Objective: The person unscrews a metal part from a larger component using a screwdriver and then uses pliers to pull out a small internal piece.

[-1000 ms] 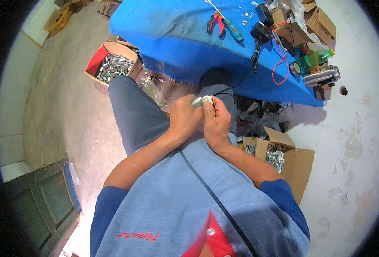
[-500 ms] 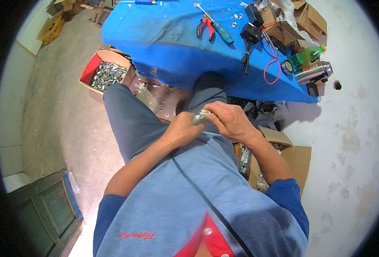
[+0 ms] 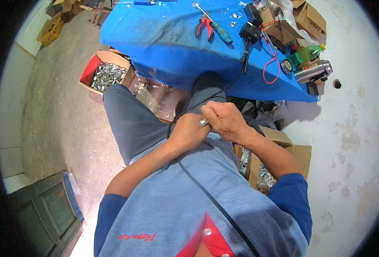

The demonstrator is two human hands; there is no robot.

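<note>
Left hand (image 3: 189,132), centre of frame, fingers curled tight round a small silvery metal cylinder (image 3: 203,123), only one rounded end showing at the thumb side. Right hand (image 3: 224,121) just right of it, knuckles up, fingers bent in against the left hand near that end; can't tell whether it grips anything, fingertips hidden. Both hands sit in front of the grey-blue shirt, over dark trousers. Thin black cable (image 3: 211,97) runs from behind the left hand up toward the black plastic power adapters (image 3: 250,32), upper right of centre. Worktop under a blue cloth (image 3: 164,43) fills top centre: red-and-black-handled pliers (image 3: 205,29) touching a teal-handled screwdriver (image 3: 222,33), looped red wire (image 3: 271,70) right of them. Toward upper right, green plastic bottle with yellow cap (image 3: 306,54), steel flask (image 3: 314,72) just below it. Upper left of centre, on the floor: open cardboard box with a red inner wall (image 3: 87,74), full of silvery metal cylinders (image 3: 108,75). Right of centre, lower: open brown cardboard box (image 3: 301,160), silvery pieces inside, partly behind the right forearm. Dark green panelled door (image 3: 44,214) lower left; yellow crate (image 3: 51,34) upper left.
</note>
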